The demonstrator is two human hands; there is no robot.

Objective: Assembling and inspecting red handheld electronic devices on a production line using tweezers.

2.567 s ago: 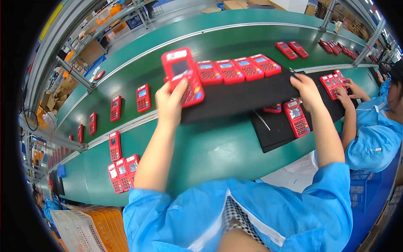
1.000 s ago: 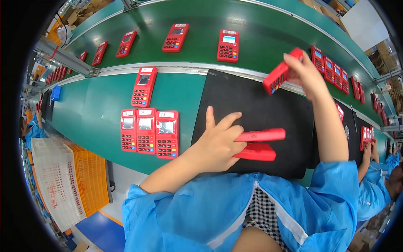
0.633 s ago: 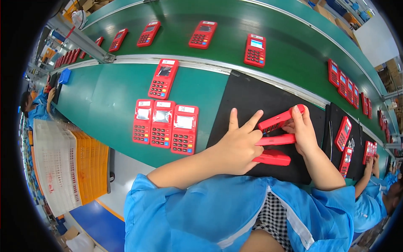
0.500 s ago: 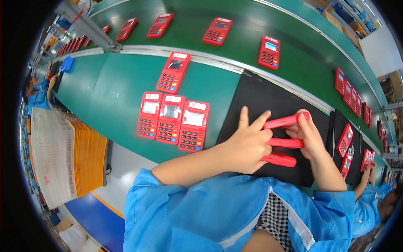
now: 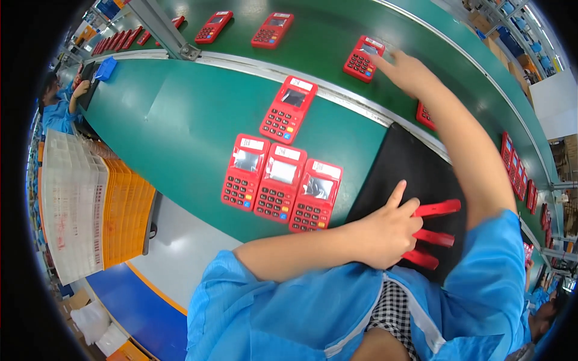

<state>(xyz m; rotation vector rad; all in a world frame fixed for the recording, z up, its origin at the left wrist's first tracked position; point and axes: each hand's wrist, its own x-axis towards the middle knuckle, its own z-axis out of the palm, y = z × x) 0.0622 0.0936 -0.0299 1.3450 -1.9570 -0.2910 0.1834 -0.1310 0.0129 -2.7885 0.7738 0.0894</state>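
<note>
My left hand (image 5: pixel 388 236) grips three red card terminals (image 5: pixel 438 208), fanned out edge-on between its fingers, with one finger sticking up. Below them lies a black mat (image 5: pixel 415 171). My right hand (image 5: pixel 408 72) stretches over the green conveyor belt (image 5: pixel 328 30), fingers apart, its fingertips at the screen end of another red card terminal (image 5: pixel 360 63). To the left of the mat, three red card terminals (image 5: pixel 279 186) lie side by side, face up, on the green tabletop (image 5: pixel 180 120). A single card terminal (image 5: pixel 289 111) lies just beyond them.
Further card terminals (image 5: pixel 273 30) ride along the belt on both sides. A metal rail (image 5: pixel 259 67) divides belt from tabletop, with a metal post (image 5: pixel 158 27) at far left. Stacked white and orange crates (image 5: pixel 72 204) stand at left. Co-workers (image 5: pixel 60 108) sit at both ends.
My right hand has left the fanned terminals and moved up and away to the belt. My left hand still holds all three. The view has shifted, and the belt's terminals have moved.
</note>
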